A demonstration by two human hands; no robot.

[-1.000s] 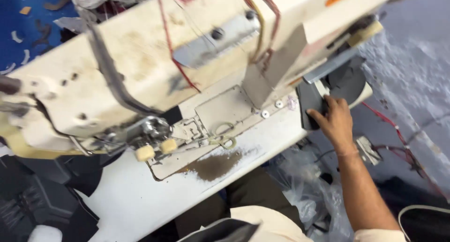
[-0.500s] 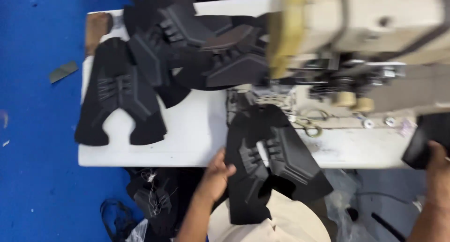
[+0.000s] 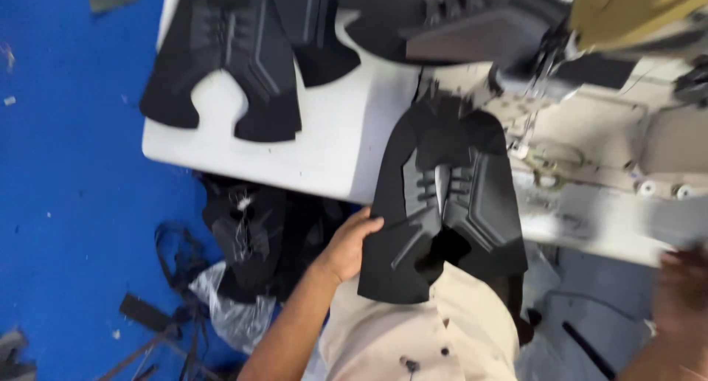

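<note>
My left hand (image 3: 349, 243) grips the lower left edge of a black shoe upper piece (image 3: 442, 204), which lies partly on the white table (image 3: 332, 152) and hangs over its front edge above my beige shirt. The piece's top points toward the sewing machine (image 3: 590, 64) at the upper right. My right hand (image 3: 682, 289) is blurred at the right edge, below the machine's base; whether it holds anything cannot be told.
Several more black upper pieces (image 3: 221, 64) lie spread on the table's left and back. Under the table sit dark scraps and a plastic bag (image 3: 236, 307) on the blue floor (image 3: 66, 204).
The view has swung from the machine's right side to the table's left. My left hand has taken hold of a black upper piece at the table's edge. My right hand has dropped lower.
</note>
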